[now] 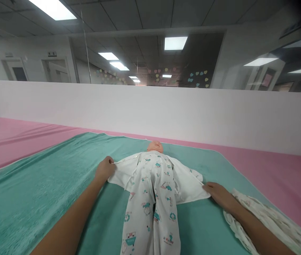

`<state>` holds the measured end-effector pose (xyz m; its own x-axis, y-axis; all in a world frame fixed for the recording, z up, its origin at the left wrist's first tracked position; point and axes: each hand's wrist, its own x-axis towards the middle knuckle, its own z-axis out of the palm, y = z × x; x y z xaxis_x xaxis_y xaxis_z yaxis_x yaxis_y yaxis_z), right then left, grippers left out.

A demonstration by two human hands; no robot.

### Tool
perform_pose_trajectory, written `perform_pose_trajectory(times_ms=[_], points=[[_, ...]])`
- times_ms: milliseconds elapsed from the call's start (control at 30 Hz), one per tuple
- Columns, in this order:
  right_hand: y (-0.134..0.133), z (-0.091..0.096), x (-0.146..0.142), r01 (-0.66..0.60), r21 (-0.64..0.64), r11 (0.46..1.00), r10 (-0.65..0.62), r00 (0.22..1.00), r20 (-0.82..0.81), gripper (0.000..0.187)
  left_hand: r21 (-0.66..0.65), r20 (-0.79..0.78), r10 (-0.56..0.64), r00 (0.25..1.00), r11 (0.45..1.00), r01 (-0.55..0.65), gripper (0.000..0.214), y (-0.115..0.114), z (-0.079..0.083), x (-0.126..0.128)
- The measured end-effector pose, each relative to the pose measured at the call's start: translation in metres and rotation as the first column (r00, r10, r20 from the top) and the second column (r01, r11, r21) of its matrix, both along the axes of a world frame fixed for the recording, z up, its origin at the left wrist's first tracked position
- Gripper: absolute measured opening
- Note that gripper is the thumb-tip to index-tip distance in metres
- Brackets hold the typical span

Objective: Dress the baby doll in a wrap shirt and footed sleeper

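A baby doll (154, 147) lies on its back on a teal blanket (46, 187), head away from me. It wears white printed trousers (152, 198). A white jacket (184, 182) is spread open under it on both sides. My left hand (104, 170) pinches the jacket's left edge, fingers closed on the cloth. My right hand (218, 193) rests on the jacket's right lower corner, fingers pressed together on the fabric.
The blanket lies on a pink surface (272, 173) with a low white wall (166, 113) behind it. A crumpled white printed cloth (267, 221) lies under my right forearm at the blanket's right edge.
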<state>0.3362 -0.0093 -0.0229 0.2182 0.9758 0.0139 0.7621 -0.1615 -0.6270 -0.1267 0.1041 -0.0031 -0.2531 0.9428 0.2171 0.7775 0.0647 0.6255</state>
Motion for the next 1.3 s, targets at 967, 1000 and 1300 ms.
perform_pose_trajectory(times_ms=[967, 1000, 1300], points=[[0.173, 0.077, -0.245, -0.726, -0.218, 0.653, 0.706, 0.479, 0.521, 0.050, 0.158, -0.501, -0.083, 0.861, 0.970, 0.186, 0.023, 0.040, -0.026, 0.077], [0.177, 0.078, -0.247, -0.723, -0.266, 0.638, 0.732, 0.462, 0.501, 0.056, 0.165, -0.498, -0.076, 0.864, 0.970, 0.180, 0.023, 0.039, -0.026, 0.077], [0.189, 0.087, -0.247, -0.731, -0.384, 0.564, 0.811, 0.402, 0.426, 0.059, 0.070, -0.455, -0.088, 0.886, 0.988, 0.134, 0.024, 0.023, -0.011, 0.068]])
